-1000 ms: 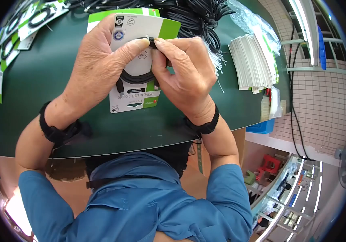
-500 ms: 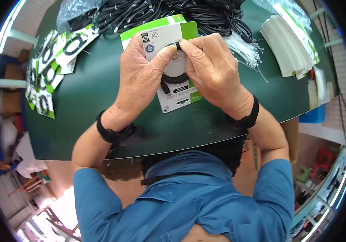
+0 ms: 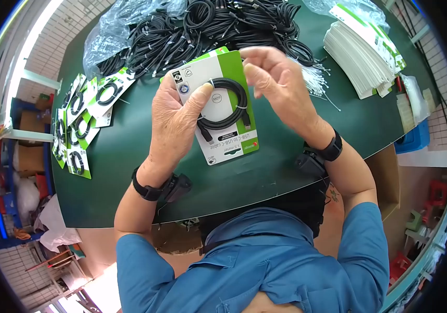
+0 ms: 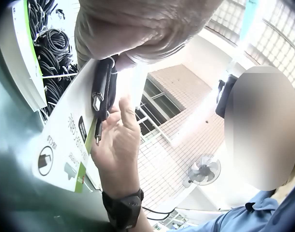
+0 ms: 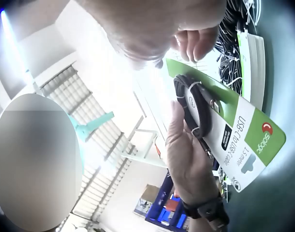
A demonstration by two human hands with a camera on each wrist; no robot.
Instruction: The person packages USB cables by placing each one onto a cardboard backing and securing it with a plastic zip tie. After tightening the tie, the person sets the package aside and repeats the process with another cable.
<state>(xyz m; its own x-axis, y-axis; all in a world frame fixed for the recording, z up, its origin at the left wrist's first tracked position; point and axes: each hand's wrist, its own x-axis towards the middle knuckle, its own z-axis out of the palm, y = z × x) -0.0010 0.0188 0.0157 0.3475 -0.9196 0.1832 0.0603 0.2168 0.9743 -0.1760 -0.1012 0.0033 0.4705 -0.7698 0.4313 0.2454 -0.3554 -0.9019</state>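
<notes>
The left hand (image 3: 174, 117) grips a white and green card (image 3: 215, 151) by its left side, thumb on the front over a coiled black cable (image 3: 226, 124). White ties hold the coil against the card, and its two plugs point down toward the printed end. The right hand (image 3: 286, 94) is beside the card's upper right corner with fingers loosely bent and holding nothing. In the right wrist view the coil (image 5: 198, 108) lies on the card (image 5: 253, 145), with the left hand (image 5: 186, 164) behind. The left wrist view shows the card (image 4: 60, 145) edge-on and the right hand (image 4: 119, 145) past it.
Black cables (image 3: 223, 26) are heaped at the back beside clear plastic bags (image 3: 111, 34). White ties (image 3: 314, 78) lie right of them, near a stack of cards (image 3: 356, 57). Several cards with coiled cables (image 3: 80, 125) lie at the left. A blue bin (image 3: 413, 140) is at the right edge.
The right hand has moved away from the cable and the card's top, to the right. More of the coil is uncovered. The left hand still holds the card, and the head view has shifted.
</notes>
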